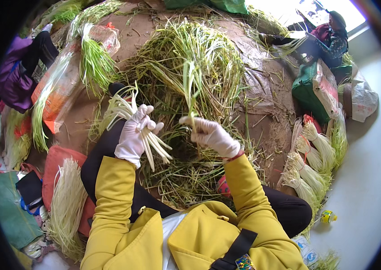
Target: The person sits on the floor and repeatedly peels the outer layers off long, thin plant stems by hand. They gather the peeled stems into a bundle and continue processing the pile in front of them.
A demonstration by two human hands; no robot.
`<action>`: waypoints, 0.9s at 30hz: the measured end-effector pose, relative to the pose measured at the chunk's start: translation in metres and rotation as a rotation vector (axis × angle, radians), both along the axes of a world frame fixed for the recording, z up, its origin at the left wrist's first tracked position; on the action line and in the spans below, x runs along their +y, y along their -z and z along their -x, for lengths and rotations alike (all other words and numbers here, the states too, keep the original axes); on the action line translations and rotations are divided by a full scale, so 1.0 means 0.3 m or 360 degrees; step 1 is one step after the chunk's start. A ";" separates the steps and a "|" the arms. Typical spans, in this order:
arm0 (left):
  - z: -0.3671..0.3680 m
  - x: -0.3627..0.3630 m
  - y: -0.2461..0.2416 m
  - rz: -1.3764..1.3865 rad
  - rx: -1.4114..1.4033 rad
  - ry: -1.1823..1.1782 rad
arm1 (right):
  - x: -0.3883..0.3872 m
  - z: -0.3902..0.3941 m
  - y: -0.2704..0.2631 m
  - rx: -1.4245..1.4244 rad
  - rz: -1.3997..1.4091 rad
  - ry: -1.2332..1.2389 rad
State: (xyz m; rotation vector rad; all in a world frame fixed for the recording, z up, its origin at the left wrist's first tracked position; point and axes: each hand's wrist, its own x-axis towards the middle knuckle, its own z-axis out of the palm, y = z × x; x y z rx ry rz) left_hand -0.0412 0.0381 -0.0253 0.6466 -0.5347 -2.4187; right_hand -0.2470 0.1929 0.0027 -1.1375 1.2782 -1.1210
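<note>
My left hand, in a thin whitish glove, is closed around a small bunch of pale plant stalks; their white ends stick out below the fingers and the rest fans out above. Level with it on the right, my right hand, gloved too, pinches green-yellow leaves between thumb and fingers. Both hands are apart, above a big heap of loose leaves and stems on the floor between my legs.
Tied bundles of pale stalks lie at the right, near a yellow bottle and a green sack. Loose stalks rest on a red cushion at the left. One person sits upper right, another at upper left.
</note>
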 end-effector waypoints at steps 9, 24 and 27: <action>0.031 0.056 0.017 0.0688 -0.0408 0.0235 | 0.017 -0.116 0.117 0.1041 0.0271 0.0085; 0.019 0.090 -0.013 0.0071 0.0194 0.0147 | 0.044 -0.035 0.228 -0.0419 0.0049 0.0878; -0.023 0.043 -0.060 0.0021 0.0312 0.0017 | 0.145 0.139 0.319 0.0346 -0.0318 0.1354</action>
